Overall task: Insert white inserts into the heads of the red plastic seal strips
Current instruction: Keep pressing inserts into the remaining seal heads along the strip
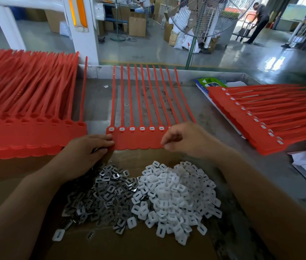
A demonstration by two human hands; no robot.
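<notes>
Red seal strips (139,141), 1 joined sheet of them, lie flat mid-table in front of us with the tails pointing far. We count 6 heads with white pieces in. Our left hand (90,149) lays fairly straight fingers on the sheet's left edge. Our right hand (184,139) pinches its right end with curled fingers and thumb. White inserts (178,194) are heaped near us on cardboard (148,246), with grey metal clips (99,196) touching them on the left. A left stack (26,113) and a right stack (261,119) of red strips flank the sheet.
</notes>
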